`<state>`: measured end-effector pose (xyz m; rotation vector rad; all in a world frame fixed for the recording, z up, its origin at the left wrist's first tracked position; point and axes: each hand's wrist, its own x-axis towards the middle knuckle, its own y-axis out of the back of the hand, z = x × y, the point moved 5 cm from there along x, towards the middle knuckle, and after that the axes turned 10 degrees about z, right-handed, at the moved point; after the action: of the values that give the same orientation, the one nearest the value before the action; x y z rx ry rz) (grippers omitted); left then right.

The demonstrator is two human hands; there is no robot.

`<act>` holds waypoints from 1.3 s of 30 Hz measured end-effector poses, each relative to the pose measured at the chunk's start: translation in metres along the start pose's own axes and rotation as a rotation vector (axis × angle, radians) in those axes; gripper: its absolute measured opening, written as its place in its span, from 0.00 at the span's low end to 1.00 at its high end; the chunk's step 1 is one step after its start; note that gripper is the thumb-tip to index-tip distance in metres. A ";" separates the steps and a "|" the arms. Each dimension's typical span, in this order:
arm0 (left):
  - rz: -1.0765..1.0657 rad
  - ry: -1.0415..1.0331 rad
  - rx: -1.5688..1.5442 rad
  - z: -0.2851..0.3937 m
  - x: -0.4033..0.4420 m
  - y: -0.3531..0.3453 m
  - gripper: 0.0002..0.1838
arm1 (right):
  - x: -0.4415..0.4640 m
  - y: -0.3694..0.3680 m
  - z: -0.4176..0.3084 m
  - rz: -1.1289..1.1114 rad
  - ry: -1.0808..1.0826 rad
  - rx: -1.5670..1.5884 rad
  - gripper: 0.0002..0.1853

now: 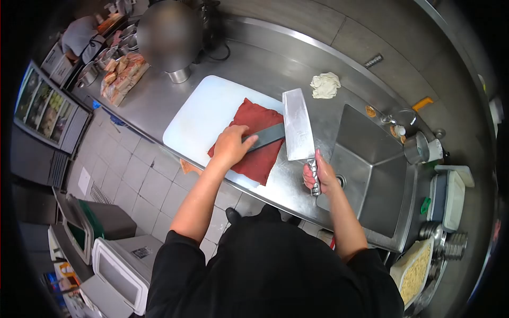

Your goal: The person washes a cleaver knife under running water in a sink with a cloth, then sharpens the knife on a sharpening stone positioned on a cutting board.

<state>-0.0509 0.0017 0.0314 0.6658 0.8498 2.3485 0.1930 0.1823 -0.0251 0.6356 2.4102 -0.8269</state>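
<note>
Cleaver, mid-frame, is grasped at its handle by right hand, blade up-frame; stone, left of blade, is slanted up-right on cloth; its lower-left end is touched by left hand, finger closure indeterminate.

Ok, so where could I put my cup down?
The white board has bare room left of the red cloth. There's bare counter between that board and the crumpled white cloth. It's crowded around the left hand, dark block and cleaver.

Single wide view from the head, facing forward and steeply down, near above board, counter, sink.
</note>
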 end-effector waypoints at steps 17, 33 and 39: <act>-0.033 -0.224 0.298 -0.001 0.010 -0.048 0.27 | -0.038 0.001 0.001 0.375 0.495 -0.544 0.27; -0.013 -0.334 -0.050 -0.007 0.036 -0.009 0.30 | -0.067 -0.081 0.044 0.994 0.612 -1.240 0.29; -0.173 -0.671 -0.031 0.011 0.011 -0.044 0.37 | -0.050 -0.113 0.081 1.065 0.469 -1.402 0.35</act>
<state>-0.0381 0.0422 0.0111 1.2155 0.5333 1.7923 0.1916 0.0362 -0.0034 1.2475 1.8237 1.4045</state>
